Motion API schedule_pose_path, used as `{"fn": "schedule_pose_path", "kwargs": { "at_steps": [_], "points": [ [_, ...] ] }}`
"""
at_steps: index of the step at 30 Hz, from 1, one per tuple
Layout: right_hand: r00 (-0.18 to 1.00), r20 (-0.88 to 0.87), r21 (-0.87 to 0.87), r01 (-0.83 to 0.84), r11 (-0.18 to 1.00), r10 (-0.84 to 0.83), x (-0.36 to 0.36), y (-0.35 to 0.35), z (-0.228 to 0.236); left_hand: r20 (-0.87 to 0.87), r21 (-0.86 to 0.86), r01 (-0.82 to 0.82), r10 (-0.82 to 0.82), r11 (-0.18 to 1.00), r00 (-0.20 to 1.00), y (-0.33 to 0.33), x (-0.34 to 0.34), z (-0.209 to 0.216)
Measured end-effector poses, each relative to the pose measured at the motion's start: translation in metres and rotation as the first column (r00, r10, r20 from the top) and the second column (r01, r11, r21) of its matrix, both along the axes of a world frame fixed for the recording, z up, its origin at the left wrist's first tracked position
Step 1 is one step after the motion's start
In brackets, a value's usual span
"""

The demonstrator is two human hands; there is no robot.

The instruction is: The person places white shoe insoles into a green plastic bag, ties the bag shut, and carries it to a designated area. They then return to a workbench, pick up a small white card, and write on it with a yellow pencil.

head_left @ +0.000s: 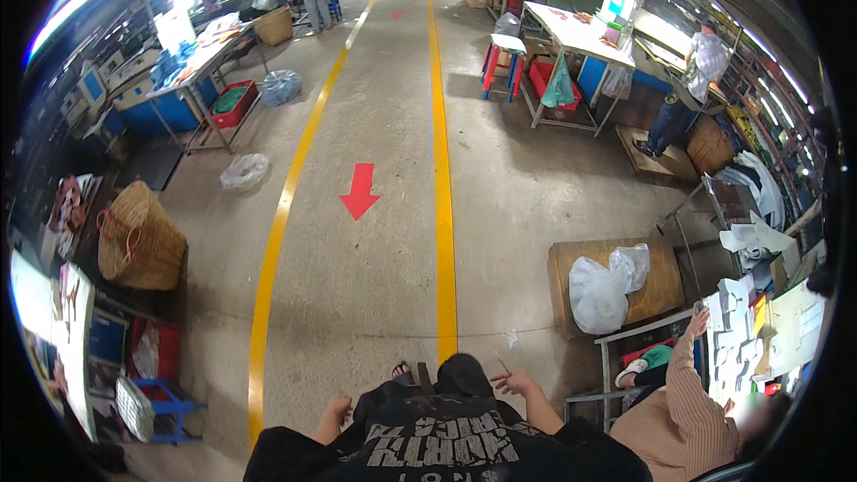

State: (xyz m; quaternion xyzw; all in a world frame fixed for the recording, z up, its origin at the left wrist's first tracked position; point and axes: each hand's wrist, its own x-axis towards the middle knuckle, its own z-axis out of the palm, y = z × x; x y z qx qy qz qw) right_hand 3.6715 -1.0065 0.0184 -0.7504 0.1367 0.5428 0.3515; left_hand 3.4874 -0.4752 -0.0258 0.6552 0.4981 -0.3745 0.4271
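My right hand [515, 383] is out to the right of my body, with a thin, light-coloured stick-like thing [503, 363] rising from its fingers. What kind of thing it is, I cannot make out. At my left side hangs my left hand [339, 406], low and near my dark shirt [437, 442]; its fingers are too small and hidden to read. Below me, a sandalled foot [403, 369] shows on the concrete floor. Neither hand touches a table or basket.
A walkway between yellow lines [442, 214] runs ahead, with a red floor arrow [361, 192]. To the right are a wooden platform [564, 290] bearing plastic bags [598, 296] and a seated person [674, 415] at a bench. Leftward stand a wicker basket [143, 241] and a blue-legged stool [138, 409].
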Motion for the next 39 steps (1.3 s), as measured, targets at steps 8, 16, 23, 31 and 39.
{"fn": "schedule_pose_path", "kwargs": {
  "at_steps": [8,16,23,31,39],
  "points": [
    [0.66,0.038,-0.053,0.752,0.658,-0.751,0.072,-0.022,-0.064,0.354,0.112,0.064,-0.1,0.992,0.93,0.068,0.453,0.069],
    [0.689,0.021,-0.073,0.723,0.686,-0.724,0.434,-0.023,-0.07,0.157,-0.095,-0.056,0.071,0.994,0.985,0.046,0.626,0.054],
    [0.954,0.126,-0.039,0.281,0.959,-0.274,0.855,0.076,0.008,0.149,-0.188,0.106,-0.079,0.976,0.986,0.07,0.705,-0.015],
    [0.952,0.084,-0.1,0.302,0.948,-0.294,1.064,0.143,-0.001,0.097,-0.124,0.147,-0.136,0.981,0.986,0.143,1.04,-0.017],
    [0.864,-0.344,-0.094,0.356,0.93,-0.366,1.108,0.13,-0.088,0.467,0.161,0.166,-0.223,0.973,0.856,0.185,1.532,0.051]
  ]
}}
